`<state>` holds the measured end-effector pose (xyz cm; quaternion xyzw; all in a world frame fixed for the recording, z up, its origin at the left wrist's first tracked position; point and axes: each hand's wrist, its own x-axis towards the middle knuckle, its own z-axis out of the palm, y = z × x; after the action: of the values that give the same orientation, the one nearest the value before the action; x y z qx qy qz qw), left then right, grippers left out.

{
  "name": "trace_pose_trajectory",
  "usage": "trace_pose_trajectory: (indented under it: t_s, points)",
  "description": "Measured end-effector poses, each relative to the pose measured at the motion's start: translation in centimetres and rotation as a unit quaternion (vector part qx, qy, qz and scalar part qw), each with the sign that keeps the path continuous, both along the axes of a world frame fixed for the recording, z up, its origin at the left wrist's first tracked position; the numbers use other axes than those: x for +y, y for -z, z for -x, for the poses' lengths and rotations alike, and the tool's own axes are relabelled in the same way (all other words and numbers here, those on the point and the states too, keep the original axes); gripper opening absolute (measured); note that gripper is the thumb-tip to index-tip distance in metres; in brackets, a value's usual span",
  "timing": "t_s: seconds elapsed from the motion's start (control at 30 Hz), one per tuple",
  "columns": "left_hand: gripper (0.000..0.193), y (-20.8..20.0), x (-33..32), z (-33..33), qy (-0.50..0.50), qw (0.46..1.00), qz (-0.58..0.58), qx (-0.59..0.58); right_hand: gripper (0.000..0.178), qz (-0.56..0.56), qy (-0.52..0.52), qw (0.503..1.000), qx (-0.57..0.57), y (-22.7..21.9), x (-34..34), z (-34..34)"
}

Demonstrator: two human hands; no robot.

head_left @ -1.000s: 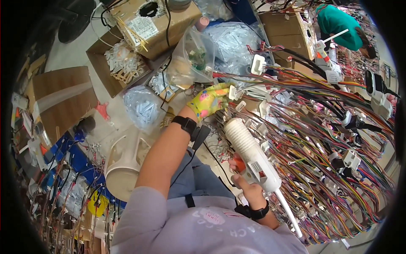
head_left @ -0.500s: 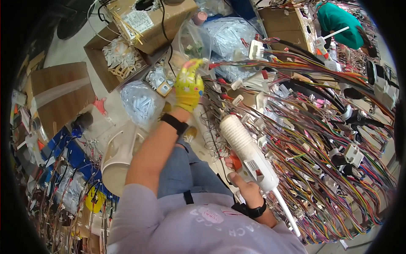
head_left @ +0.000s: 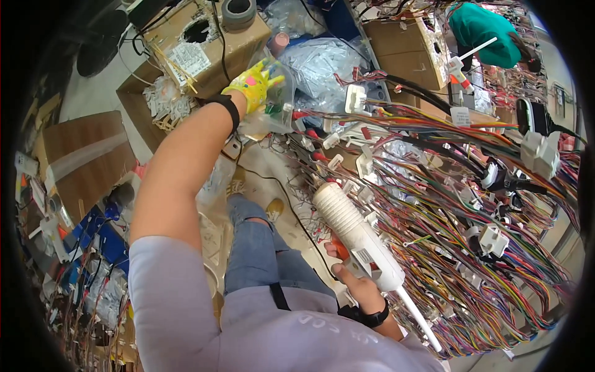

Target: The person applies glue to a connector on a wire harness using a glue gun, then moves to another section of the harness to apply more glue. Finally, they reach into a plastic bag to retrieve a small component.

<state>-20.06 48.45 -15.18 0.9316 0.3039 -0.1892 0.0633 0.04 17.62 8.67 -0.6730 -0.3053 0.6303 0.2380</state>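
Observation:
My left hand (head_left: 253, 85), in a yellow patterned glove, reaches out at the upper middle with its fingers apart. It is over a clear plastic bag (head_left: 282, 105) hanging beside the cardboard box; nothing shows in its fingers. Lower right, my bare right hand (head_left: 362, 292) grips a white hot glue gun (head_left: 385, 268) with an orange trigger. A ribbed white sleeve covers the gun's front, and a white glue stick (head_left: 420, 319) sticks out of its back. Beside the gun hang bundles of coloured wires (head_left: 458, 248) with white connectors (head_left: 494, 240).
A grey tape roll (head_left: 239, 13) sits on a cardboard box (head_left: 207, 43). Bagged white parts (head_left: 325, 62) fill a blue bin. A dark cable (head_left: 285, 189) crosses the floor before my legs. At the upper right, a person in a green sleeve (head_left: 486, 34) is near another glue gun (head_left: 460, 68).
My left hand has moved left and up, away from the wire ends to the plastic bag, and its fingers have spread. My right hand still holds the glue gun, slightly further left in view.

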Motion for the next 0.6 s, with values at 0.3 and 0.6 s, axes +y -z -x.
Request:
trace_pose_trajectory:
  t_s: [0.3, 0.6]
  points:
    - [0.020, -2.0, -1.7, 3.6, -0.197, 0.972, 0.001, -0.127, 0.049, 0.001, 0.003, 1.000, -0.001, 0.1, 0.9, 0.3]
    - [0.017, -6.6, -4.4, 4.2, -0.336, 0.935, 0.021, -0.110, 0.045, -0.008, -0.016, 1.000, -0.019, -0.4, 1.1, 0.5]
